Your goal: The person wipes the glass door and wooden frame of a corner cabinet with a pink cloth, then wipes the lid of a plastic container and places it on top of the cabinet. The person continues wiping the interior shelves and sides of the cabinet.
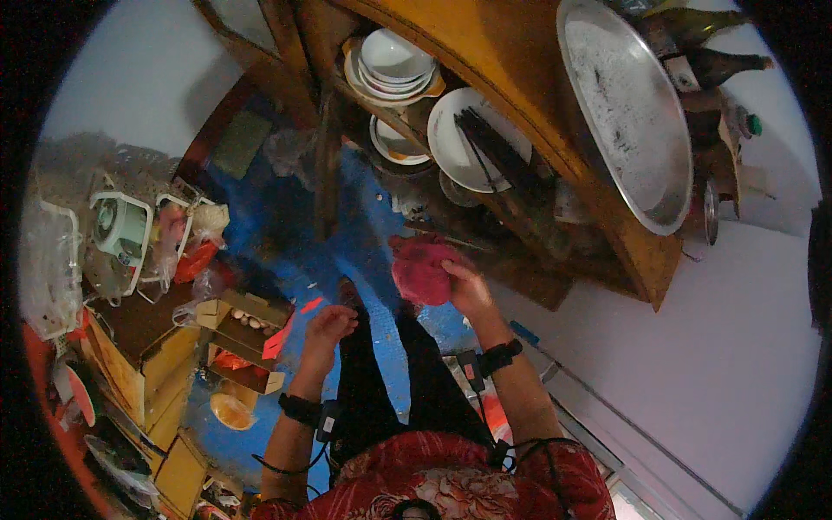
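Note:
My right hand (pixel 469 290) grips a crumpled pink cloth (pixel 424 272), which hangs in front of the wooden cupboard's lower part. My left hand (pixel 333 324) is over my left leg with its fingers curled, and I see nothing in it. On the cupboard's shelves ahead are a stack of white bowls (pixel 398 57), a large white bowl (pixel 448 123) with dark chopsticks lying across it, and a plate (pixel 398 146) below the stack. A big round metal tray (pixel 627 120) rests on the wooden cupboard top (pixel 500 71).
Dark glass bottles (pixel 721 68) stand behind the tray. To the left are a wire rack with a pale green appliance (pixel 120 224), plastic bags, and open cardboard boxes (pixel 240 335), one holding eggs. A blue floor (pixel 286 253) lies beneath. A white wall (pixel 715 344) bounds the right.

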Demonstrator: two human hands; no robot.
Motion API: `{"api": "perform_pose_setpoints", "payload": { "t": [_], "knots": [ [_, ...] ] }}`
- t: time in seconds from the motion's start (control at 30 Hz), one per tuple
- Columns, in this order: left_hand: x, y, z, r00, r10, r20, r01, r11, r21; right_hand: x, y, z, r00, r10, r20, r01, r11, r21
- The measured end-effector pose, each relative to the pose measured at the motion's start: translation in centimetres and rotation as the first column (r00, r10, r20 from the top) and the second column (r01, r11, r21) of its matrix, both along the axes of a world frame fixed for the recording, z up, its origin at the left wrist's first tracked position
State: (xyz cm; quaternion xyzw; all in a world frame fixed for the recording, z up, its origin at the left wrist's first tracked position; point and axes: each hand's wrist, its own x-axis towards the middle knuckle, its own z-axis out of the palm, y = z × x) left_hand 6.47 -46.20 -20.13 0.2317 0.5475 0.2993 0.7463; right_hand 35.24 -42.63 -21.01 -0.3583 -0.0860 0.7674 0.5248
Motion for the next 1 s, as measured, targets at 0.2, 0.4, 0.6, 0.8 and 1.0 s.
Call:
{"api": "perform_pose_setpoints", "payload": {
  "t": [0.2,0.4,0.6,0.8,1.0],
  "knots": [
    [0.7,1.7,1.2,1.0,-0.005,-0.019,0.006,0.998,0.061,-2.1,-0.4,1.6,0.999,-0.046,-0.006,0.042,0.96,-0.277],
    [1.4,3.0,1.9,0.992,-0.125,0.019,0.121,0.981,0.152,-6.6,-0.4,0.7,0.965,0.101,0.241,-0.076,0.991,-0.109],
    [-0.9,2.7,0.5,0.982,-0.167,0.087,0.151,0.974,0.169,-10.9,-0.9,1.4,0.937,0.308,0.164,-0.276,0.941,-0.195],
    [-3.0,3.3,-0.9,0.983,-0.176,0.051,0.168,0.977,0.131,-12.7,0.2,0.7,0.879,0.345,0.329,-0.327,0.939,-0.109],
    [-1.1,4.1,0.3,0.959,-0.281,-0.04,0.284,0.956,0.073,-10.3,-0.9,-0.3,0.602,0.365,0.71,-0.306,0.927,-0.218]
  ]
}}
